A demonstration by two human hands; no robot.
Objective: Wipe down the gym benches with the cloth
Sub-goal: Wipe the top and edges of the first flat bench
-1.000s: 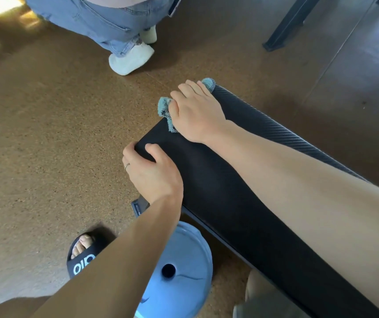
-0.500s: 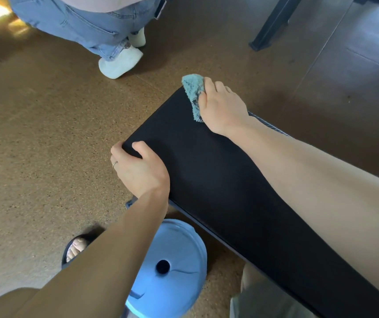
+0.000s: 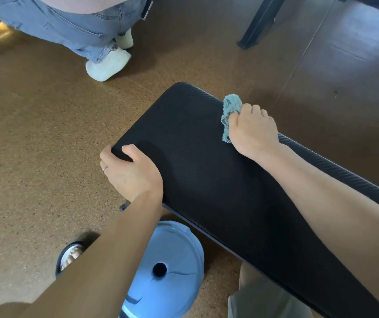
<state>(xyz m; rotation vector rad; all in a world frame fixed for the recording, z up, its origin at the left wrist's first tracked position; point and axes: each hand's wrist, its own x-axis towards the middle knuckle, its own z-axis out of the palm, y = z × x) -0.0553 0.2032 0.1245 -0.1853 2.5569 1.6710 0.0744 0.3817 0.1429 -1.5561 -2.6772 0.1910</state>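
right grip (image 3: 252,129): fingers curled over the blue cloth (image 3: 229,111), pressing it on the far long edge of the black surface (image 3: 206,180), near its end | left grip (image 3: 131,171): clamps the near end corner, thumb on top | blue weight plate (image 3: 167,269): on floor below the near edge

The table (image 3: 206,161) is padded, its top a matt black with a fine grain and its side at 3 o'clock a ribbed, weave-like covering with a faint sheen, and the cloth (image 3: 229,111) on it is fluffy teal terry with a rough nap. The floor (image 3: 34,134) looks like speckled brown cork or rubber, matt and granular. At 6 o'clock a smooth pale-blue plastic-looking disc (image 3: 172,260) has a soft gloss, and at 11 o'clock are faded blue denim jeans (image 3: 69,26).
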